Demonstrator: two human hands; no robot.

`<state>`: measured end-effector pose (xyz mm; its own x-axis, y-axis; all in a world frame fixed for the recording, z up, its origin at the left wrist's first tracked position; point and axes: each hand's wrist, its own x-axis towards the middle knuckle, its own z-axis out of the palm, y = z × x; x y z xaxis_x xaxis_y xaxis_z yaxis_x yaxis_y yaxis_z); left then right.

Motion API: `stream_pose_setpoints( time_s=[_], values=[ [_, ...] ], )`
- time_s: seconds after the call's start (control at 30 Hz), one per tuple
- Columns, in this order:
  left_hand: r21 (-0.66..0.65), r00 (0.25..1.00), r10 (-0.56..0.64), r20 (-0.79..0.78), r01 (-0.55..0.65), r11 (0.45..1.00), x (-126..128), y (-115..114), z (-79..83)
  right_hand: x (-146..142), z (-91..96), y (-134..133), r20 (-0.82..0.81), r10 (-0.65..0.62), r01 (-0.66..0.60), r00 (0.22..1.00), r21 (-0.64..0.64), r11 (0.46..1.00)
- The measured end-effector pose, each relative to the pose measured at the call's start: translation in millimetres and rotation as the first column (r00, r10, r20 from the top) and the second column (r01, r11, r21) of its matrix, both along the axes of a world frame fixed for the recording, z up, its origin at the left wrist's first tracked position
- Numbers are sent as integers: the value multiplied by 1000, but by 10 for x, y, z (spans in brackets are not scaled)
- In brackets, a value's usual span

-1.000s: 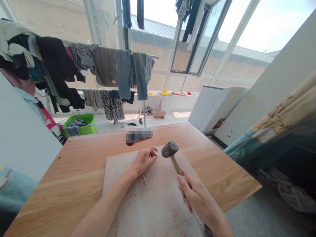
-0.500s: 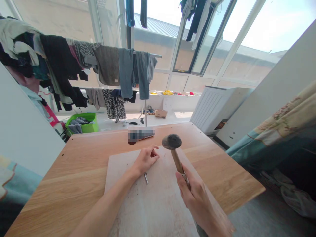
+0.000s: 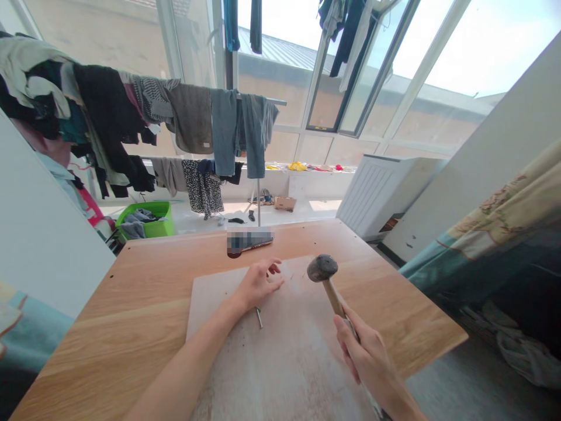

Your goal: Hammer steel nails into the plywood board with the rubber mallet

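My right hand (image 3: 366, 358) grips the wooden handle of a mallet (image 3: 323, 269) with a dark round head, held above the right part of a pale worn board (image 3: 284, 362). My left hand (image 3: 258, 283) rests on the board's far part with fingers curled and pinched near its far edge; what they pinch is too small to make out. A metal nail (image 3: 259, 317) lies flat on the board just below the left hand. The board lies on a wooden table (image 3: 131, 310).
A blurred flat object (image 3: 249, 241) lies at the table's far edge. Beyond are a clothes rack with hanging laundry (image 3: 188, 126), a green basket (image 3: 146, 219), a white radiator panel (image 3: 377, 190) and a patterned curtain (image 3: 504, 216) at right.
The mallet and my right hand have shifted to the right and slightly down. My left hand stays in place on the board; the nail has not moved.
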<state>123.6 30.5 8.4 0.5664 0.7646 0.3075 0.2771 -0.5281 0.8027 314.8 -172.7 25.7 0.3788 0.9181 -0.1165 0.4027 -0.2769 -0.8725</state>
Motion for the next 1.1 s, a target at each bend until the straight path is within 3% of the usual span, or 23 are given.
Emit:
stream_pose_setpoints(
  time_s=[0.13, 0.27, 0.37, 0.5, 0.67, 0.83, 0.93, 1.0, 1.1],
  values=[
    [78, 968, -12, -249, 33, 996, -209, 28, 289, 112, -77, -47, 12, -54, 54, 998, -58, 997],
    [163, 850, -50, -524, 158, 974, -332, -74, 528, 155, -90, -36, -62, -34, 28, 998, -87, 996],
    [229, 789, 51, -612, 115, 967, -250, -177, 530, 159, -94, -6, -76, -36, 30, 996, -78, 997],
    [267, 741, 160, -653, 28, 963, -85, -243, 419, 152, -109, 9, -73, -38, 33, 997, -71, 997],
    [297, 759, 207, -617, -19, 955, -41, -234, 395, 137, -90, 5, -86, -48, 41, 995, -73, 996],
    [219, 809, 205, -551, -98, 971, -145, -139, 435, 136, -85, 12, -98, -43, 36, 994, -72, 997],
    [117, 903, 195, -384, -161, 980, -217, -59, 407, 142, -105, 16, -110, -56, 47, 992, -77, 996],
    [36, 964, 129, -234, -124, 992, -242, -11, 346, 144, -113, 18, -116, -58, 49, 992, -77, 996],
    [-31, 998, 25, -65, -27, 999, -239, 38, 199, 140, -109, 18, -121, -53, 45, 991, -67, 997]
  ],
)
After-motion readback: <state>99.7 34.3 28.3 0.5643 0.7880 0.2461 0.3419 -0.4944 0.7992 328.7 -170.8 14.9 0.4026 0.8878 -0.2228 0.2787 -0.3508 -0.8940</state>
